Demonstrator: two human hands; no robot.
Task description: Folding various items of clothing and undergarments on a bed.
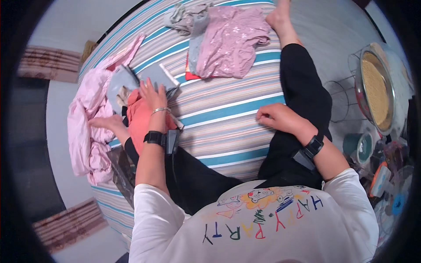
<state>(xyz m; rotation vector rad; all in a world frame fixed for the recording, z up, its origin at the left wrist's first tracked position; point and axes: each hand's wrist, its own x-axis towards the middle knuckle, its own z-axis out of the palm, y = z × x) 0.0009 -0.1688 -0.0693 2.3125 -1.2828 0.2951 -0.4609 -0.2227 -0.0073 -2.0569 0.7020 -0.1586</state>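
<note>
My left hand, with a silver bracelet at the wrist, rests fingers spread on a pile of clothes by my left leg. Under and beside it lie a coral-red garment and a grey-blue garment with a white edge. My right hand lies loosely curled near my right knee, over the striped bed sheet; nothing shows in it. Farther off, a pink patterned garment lies spread over light blue and red cloth, beside a crumpled grey-green garment.
A pink cloth heap lies at the bed's left side. Right of the bed stand a metal basin with yellowish contents on a wire rack, a green container and assorted small items. My legs lie spread on either side.
</note>
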